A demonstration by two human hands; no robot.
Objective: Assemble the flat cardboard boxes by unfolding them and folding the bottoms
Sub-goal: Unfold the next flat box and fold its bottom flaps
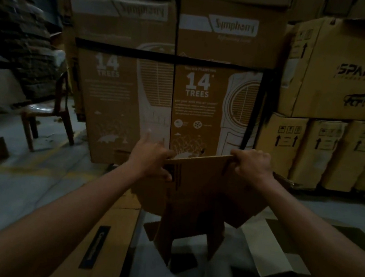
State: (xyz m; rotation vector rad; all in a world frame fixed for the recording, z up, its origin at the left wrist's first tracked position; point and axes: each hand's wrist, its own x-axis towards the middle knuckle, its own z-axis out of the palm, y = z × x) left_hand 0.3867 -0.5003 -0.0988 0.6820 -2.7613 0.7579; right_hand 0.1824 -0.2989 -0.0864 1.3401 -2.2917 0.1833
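Note:
A brown flat cardboard box [203,187] is held upright in front of me, its lower flaps hanging down over my lap. My left hand [151,157] holds its upper left corner, thumb on the near face, index finger pointing up and away. My right hand [254,164] grips the upper right corner with curled fingers over the top edge. More flat cardboard [104,239] lies on the floor at lower left, with a dark label strip on it.
Tall stacked cartons [183,87] printed "14 TREES" stand right behind the box. More stacked cartons [334,92] fill the right side. A brown chair [49,112] stands at left on the grey floor. Another flat cardboard piece [278,249] lies at lower right.

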